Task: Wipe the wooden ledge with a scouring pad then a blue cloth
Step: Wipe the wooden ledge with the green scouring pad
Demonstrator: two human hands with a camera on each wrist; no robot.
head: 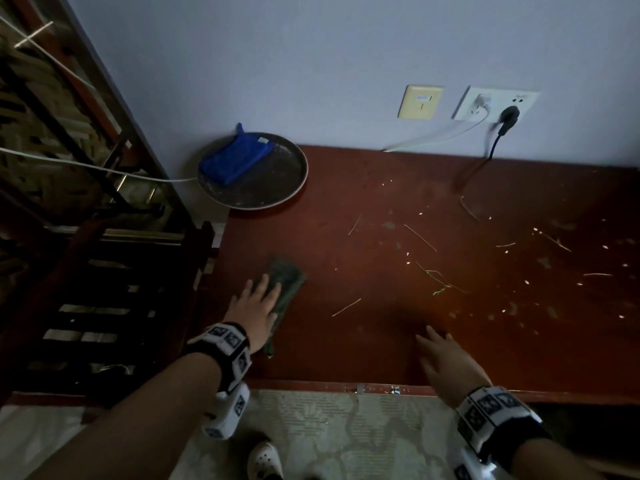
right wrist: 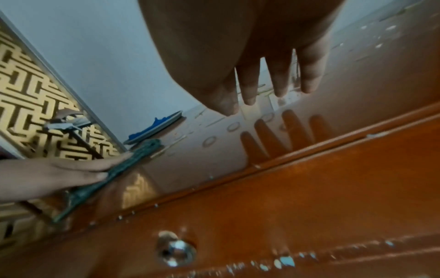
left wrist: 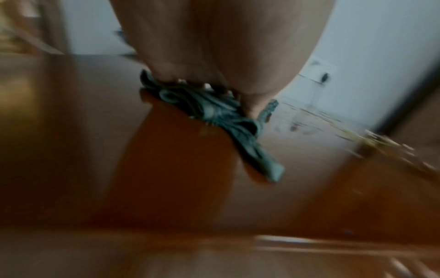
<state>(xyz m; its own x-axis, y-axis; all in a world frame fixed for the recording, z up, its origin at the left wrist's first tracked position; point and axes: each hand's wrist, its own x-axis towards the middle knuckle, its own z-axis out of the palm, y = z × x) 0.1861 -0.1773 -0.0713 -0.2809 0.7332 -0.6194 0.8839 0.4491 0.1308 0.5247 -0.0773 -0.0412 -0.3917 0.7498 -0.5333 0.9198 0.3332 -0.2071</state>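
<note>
A dark green scouring pad (head: 288,281) lies on the reddish wooden ledge (head: 398,209), near its left end. My left hand (head: 254,306) presses flat on the pad with straight fingers; the pad (left wrist: 214,116) bunches under the palm in the left wrist view. My right hand (head: 443,358) hovers open just above the ledge's front part, fingers (right wrist: 278,82) spread, holding nothing. The blue cloth (head: 233,159) lies folded on a round dark plate (head: 277,188) at the back left against the wall. Twigs and pale crumbs (head: 440,278) are scattered over the ledge's middle and right.
Two wall sockets (head: 495,103) sit above the ledge, with a white cable and a black cable (head: 493,143) hanging down to it. A dark wooden rack (head: 114,299) stands left of the ledge. A drawer knob (right wrist: 176,251) shows on the front below.
</note>
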